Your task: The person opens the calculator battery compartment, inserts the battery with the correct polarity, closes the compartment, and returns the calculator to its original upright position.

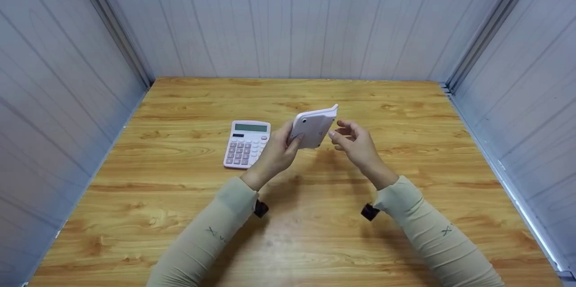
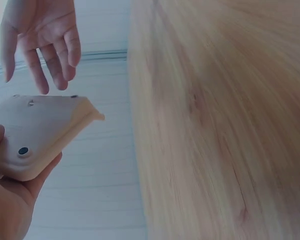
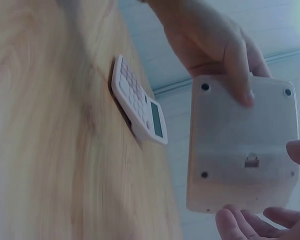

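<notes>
My left hand (image 1: 279, 151) grips a pale calculator (image 1: 314, 130) by one end, raised above the table with its back toward me. In the right wrist view the thumb (image 3: 240, 80) presses on that back, where round dark feet and a small battery-cover latch (image 3: 251, 160) show; the keys face away, hidden. My right hand (image 1: 361, 148) is beside the calculator's other end, fingers loosely bent and holding nothing. The left wrist view shows this right hand (image 2: 42, 37) with its palm turned to the calculator and a gap between them.
A second calculator (image 1: 240, 153), pinkish white with a green-grey display, lies face up on the wood-grain table (image 1: 189, 219), left of my left hand and partly covered by it. Pale panel walls (image 1: 288, 17) enclose the table at the back and both sides.
</notes>
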`<control>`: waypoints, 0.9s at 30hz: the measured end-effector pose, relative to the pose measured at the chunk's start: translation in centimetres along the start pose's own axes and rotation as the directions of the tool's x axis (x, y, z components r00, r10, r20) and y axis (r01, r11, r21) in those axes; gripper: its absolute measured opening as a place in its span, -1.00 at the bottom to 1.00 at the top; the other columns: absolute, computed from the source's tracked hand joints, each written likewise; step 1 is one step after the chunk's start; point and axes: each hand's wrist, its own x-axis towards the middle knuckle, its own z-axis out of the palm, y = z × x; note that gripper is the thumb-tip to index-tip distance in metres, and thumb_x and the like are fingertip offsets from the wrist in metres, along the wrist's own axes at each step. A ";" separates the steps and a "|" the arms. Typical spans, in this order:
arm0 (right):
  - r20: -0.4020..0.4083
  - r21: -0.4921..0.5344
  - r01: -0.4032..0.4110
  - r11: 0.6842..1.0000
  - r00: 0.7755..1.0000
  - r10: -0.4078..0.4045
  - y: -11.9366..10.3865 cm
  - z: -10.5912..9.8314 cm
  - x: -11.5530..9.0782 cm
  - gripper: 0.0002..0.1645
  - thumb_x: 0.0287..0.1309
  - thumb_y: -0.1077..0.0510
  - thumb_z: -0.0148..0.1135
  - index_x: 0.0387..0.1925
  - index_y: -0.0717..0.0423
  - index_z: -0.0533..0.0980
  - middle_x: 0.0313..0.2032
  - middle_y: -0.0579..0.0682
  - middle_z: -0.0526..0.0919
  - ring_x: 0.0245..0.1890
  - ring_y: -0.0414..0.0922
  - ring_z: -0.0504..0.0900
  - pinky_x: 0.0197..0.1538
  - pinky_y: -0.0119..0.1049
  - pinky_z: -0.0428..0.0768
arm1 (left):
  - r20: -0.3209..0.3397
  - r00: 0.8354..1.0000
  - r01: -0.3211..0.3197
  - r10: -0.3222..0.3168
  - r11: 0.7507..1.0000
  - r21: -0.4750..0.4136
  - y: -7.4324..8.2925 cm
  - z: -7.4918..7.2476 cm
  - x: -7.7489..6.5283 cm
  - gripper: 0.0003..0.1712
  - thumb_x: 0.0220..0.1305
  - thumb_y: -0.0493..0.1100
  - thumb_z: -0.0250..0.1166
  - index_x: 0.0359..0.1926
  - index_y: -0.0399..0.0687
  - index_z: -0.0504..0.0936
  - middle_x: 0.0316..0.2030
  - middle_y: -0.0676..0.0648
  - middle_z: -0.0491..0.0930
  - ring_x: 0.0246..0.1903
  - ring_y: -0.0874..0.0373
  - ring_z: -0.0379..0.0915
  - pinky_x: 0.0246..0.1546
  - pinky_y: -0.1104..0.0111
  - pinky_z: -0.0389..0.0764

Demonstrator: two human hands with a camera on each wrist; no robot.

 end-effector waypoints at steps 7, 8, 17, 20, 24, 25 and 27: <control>0.047 0.133 -0.059 0.989 0.997 0.053 -0.6 1.1 -0.6 -0.34 0.62 0.17 0.16 0.52 0.43 0.25 0.25 0.49 0.61 -0.20 -0.15 0.82 -0.03 -0.32 0.82 | 0.042 0.987 -0.158 0.153 0.952 0.261 -0.3 0.3 -0.3 -0.59 0.54 -0.40 0.22 0.33 -0.31 0.56 0.16 -0.29 0.76 0.17 -0.09 0.75 0.23 0.11 0.76; 0.046 0.151 -0.064 0.987 0.997 0.058 -0.6 1.2 -0.6 -0.36 0.63 0.17 0.14 0.51 0.43 0.24 0.20 0.46 0.64 -0.22 -0.17 0.82 -0.04 -0.33 0.82 | 0.052 0.985 -0.175 0.167 0.941 0.289 -0.4 0.3 -0.4 -0.59 0.53 -0.41 0.23 0.33 -0.31 0.56 0.15 -0.28 0.76 0.16 -0.09 0.76 0.22 0.11 0.76; 0.054 0.251 -0.114 0.961 0.993 0.104 -0.3 1.3 -0.7 -0.43 0.67 0.11 0.07 0.45 0.38 0.24 -0.08 0.01 0.66 -0.19 -0.11 0.84 0.04 -0.23 0.83 | 0.152 0.941 -0.336 0.301 0.794 0.506 -0.3 0.7 -1.0 -0.63 0.63 -0.29 0.20 0.35 -0.26 0.54 0.05 -0.26 0.76 -0.02 -0.13 0.80 0.00 0.08 0.83; 0.058 0.295 -0.142 0.945 0.990 0.131 -0.3 1.2 -0.7 -0.48 0.69 0.06 0.02 0.39 0.34 0.24 -0.05 0.06 0.70 -0.17 -0.09 0.85 -0.01 -0.27 0.82 | 0.194 0.921 -0.387 0.338 0.726 0.568 -0.2 0.9 -1.0 -0.63 0.66 -0.26 0.18 0.36 -0.22 0.52 0.09 -0.24 0.75 -0.03 -0.11 0.80 -0.04 0.12 0.83; 0.060 0.368 -0.178 0.913 0.984 0.168 -0.3 1.2 -0.6 -0.57 0.71 0.05 -0.01 0.31 0.28 0.25 -0.11 0.04 0.74 -0.23 -0.15 0.84 -0.05 -0.29 0.82 | 0.253 0.897 -0.435 0.362 0.629 0.645 -0.1 1.2 -1.1 -0.61 0.62 -0.28 0.22 0.37 -0.19 0.54 0.16 -0.21 0.74 0.06 -0.07 0.78 -0.01 0.15 0.84; 0.060 0.386 -0.186 0.904 0.982 0.177 -0.3 1.2 -0.6 -0.59 0.71 0.06 -0.01 0.30 0.27 0.26 -0.13 0.02 0.74 -0.24 -0.16 0.84 -0.06 -0.29 0.82 | 0.266 0.892 -0.445 0.365 0.607 0.658 -0.1 1.3 -1.2 -0.60 0.61 -0.28 0.23 0.38 -0.19 0.54 0.18 -0.20 0.73 0.08 -0.07 0.77 0.00 0.15 0.84; 0.064 0.417 -0.201 0.887 0.979 0.192 -0.3 1.1 -0.6 -0.62 0.70 0.10 0.00 0.29 0.25 0.26 -0.15 0.00 0.74 -0.26 -0.17 0.84 -0.08 -0.30 0.82 | 0.283 0.884 -0.459 0.373 0.574 0.678 -0.1 1.4 -1.3 -0.58 0.59 -0.30 0.25 0.38 -0.18 0.55 0.19 -0.19 0.72 0.10 -0.07 0.76 0.00 0.15 0.84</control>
